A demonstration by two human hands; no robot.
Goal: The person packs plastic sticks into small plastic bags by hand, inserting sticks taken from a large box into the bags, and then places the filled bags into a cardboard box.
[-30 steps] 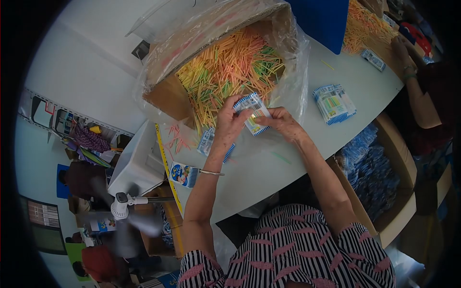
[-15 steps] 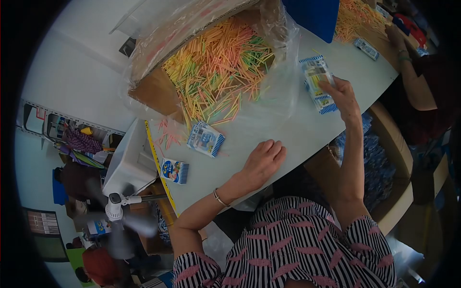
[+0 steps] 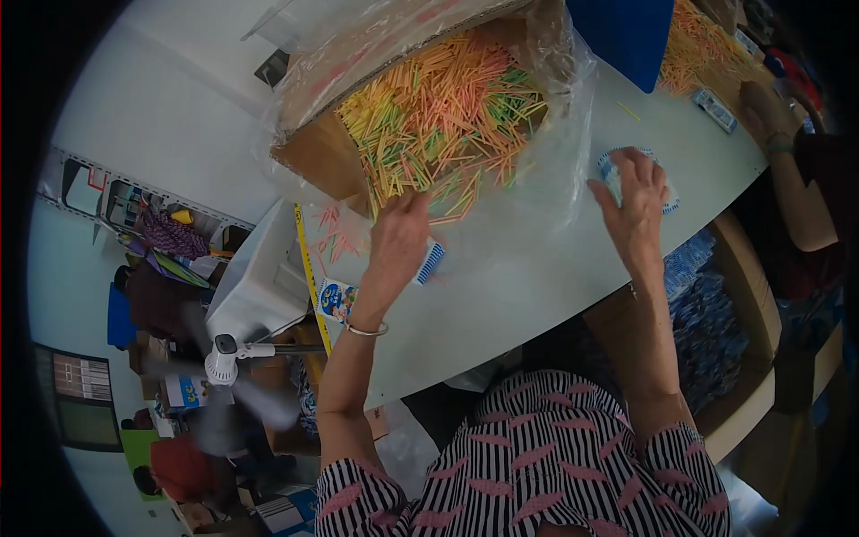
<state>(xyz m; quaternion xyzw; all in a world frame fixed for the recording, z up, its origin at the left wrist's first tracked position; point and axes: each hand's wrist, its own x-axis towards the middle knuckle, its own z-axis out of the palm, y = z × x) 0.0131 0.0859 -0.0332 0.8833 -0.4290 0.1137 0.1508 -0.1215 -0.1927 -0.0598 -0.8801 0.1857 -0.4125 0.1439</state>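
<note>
My left hand (image 3: 400, 237) is closed at the lower edge of the box of coloured sticks (image 3: 447, 116), its fingertips hidden from view. Partly under it lies a blue-and-white packet (image 3: 430, 261). A second packet (image 3: 335, 299) with a printed blue front rests by the yellow-marked table edge. Over on the right, my right hand (image 3: 637, 206) hovers with fingers spread over the stacked blue-and-white packets (image 3: 673, 199), holding nothing. Loose pink sticks (image 3: 335, 237) are scattered left of my left hand.
An open carton (image 3: 761, 304) of blue wrappers stands below the table's right edge. A co-worker's arm (image 3: 792, 188) is at the far right, near more sticks (image 3: 707, 49). A blue panel (image 3: 622, 40) stands behind the table. A white fan (image 3: 224, 362) is at lower left.
The packet held by both hands is now away from them, on the right stack. My right hand has opened there. My left hand has moved up and left to the box edge.
</note>
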